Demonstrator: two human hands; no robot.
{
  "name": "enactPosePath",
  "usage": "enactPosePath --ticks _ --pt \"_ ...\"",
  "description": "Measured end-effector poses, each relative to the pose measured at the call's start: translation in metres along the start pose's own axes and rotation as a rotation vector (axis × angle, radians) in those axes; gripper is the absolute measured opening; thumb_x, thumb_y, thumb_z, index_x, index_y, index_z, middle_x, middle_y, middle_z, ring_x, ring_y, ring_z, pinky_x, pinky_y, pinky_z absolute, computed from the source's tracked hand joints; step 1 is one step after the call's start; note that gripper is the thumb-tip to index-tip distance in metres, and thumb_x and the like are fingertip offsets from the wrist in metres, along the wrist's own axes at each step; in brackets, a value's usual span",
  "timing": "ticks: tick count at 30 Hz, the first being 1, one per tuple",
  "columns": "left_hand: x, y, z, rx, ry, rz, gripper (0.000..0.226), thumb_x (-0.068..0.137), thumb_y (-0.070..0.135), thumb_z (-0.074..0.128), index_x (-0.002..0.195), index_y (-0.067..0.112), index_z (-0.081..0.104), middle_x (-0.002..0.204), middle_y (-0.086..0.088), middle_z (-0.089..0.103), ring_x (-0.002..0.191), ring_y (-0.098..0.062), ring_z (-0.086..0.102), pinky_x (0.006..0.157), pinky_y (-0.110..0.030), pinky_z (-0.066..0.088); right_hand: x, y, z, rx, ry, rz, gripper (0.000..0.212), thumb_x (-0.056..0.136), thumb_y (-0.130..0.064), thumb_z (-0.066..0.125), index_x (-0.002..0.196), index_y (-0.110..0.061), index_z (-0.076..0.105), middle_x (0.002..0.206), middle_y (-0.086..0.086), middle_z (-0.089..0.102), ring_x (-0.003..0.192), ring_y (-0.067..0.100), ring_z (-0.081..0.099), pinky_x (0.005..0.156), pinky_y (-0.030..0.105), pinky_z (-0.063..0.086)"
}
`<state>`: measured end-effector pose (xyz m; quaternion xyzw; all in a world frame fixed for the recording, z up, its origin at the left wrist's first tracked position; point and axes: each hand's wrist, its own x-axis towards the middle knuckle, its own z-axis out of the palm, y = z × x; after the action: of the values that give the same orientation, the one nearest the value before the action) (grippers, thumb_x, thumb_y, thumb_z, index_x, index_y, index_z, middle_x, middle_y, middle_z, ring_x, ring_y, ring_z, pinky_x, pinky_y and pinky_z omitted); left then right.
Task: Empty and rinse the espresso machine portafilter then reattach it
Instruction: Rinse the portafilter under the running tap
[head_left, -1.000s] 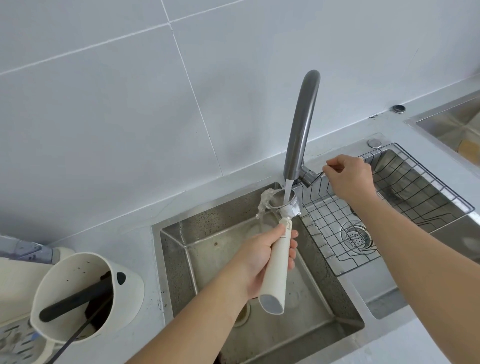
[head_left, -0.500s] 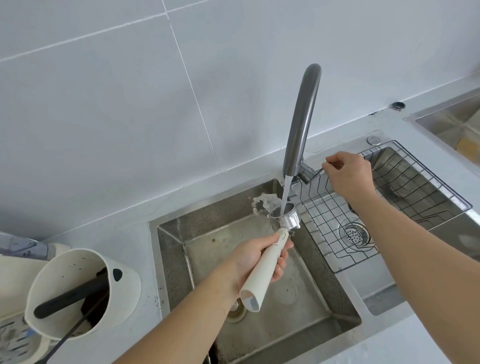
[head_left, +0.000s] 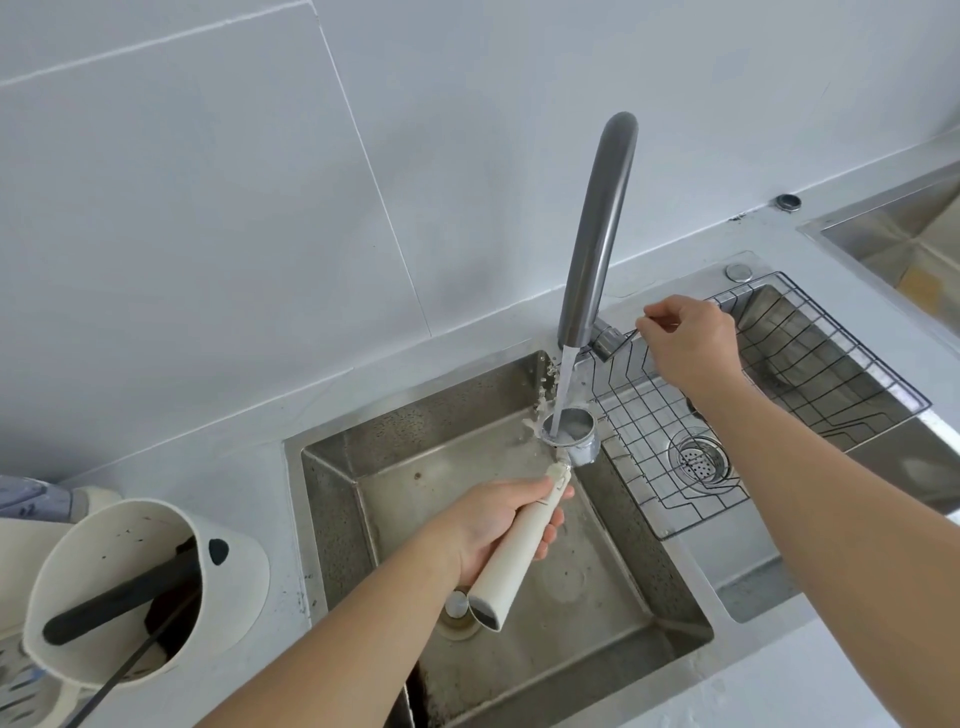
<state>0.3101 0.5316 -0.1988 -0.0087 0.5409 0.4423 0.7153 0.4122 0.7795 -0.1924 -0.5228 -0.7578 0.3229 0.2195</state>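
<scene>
My left hand (head_left: 498, 525) grips the cream handle of the portafilter (head_left: 511, 558) over the steel sink (head_left: 332, 499). Its metal basket (head_left: 569, 431) sits right under the grey faucet (head_left: 597, 228), facing up. A stream of water (head_left: 563, 389) falls into the basket and splashes out to the left. My right hand (head_left: 688, 348) pinches the thin faucet lever (head_left: 626, 335) at the base of the spout. The espresso machine itself is not in view.
A wire rack (head_left: 769, 415) lies in the right basin over a round strainer (head_left: 698, 460). A cream knock box (head_left: 140, 587) with a black bar stands on the counter at the left. The sink drain (head_left: 460, 608) lies below the portafilter handle.
My left hand has lowered the portafilter and tilted the handle down to the left, so the basket sits further below the spout. The water keeps running. My right hand stays on the lever.
</scene>
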Motion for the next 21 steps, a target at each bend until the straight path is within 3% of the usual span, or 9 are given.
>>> enactPosePath --ticks 12,17,21 --pt "0.007 -0.002 0.001 0.087 0.081 0.135 0.029 0.094 0.024 0.06 0.117 0.007 0.066 0.077 -0.003 0.068 0.066 -0.015 0.062 0.064 -0.026 0.052 -0.001 -0.001 0.0 0.001 0.005 0.002 0.022 0.092 -0.022 0.063 0.108 -0.01 0.073 0.09 0.001 0.069 0.081 0.018 0.062 0.074 0.023 0.044" --pt "0.011 -0.005 0.005 0.153 0.178 0.253 0.015 0.096 0.023 0.058 0.101 0.014 0.068 0.08 -0.003 0.065 0.066 -0.012 0.061 0.064 -0.024 0.052 -0.002 -0.001 0.0 0.011 0.003 -0.004 0.022 0.092 -0.022 0.063 0.108 -0.01 0.072 0.091 0.002 0.07 0.081 0.017 0.062 0.073 0.022 0.043" --pt "0.011 -0.006 0.002 0.215 0.244 0.33 0.017 0.097 0.023 0.056 0.087 0.018 0.069 0.077 -0.002 0.063 0.068 -0.016 0.058 0.062 -0.026 0.05 -0.002 0.0 0.0 0.018 0.002 -0.003 0.022 0.092 -0.023 0.063 0.108 -0.011 0.072 0.094 0.004 0.072 0.082 0.018 0.063 0.074 0.024 0.046"
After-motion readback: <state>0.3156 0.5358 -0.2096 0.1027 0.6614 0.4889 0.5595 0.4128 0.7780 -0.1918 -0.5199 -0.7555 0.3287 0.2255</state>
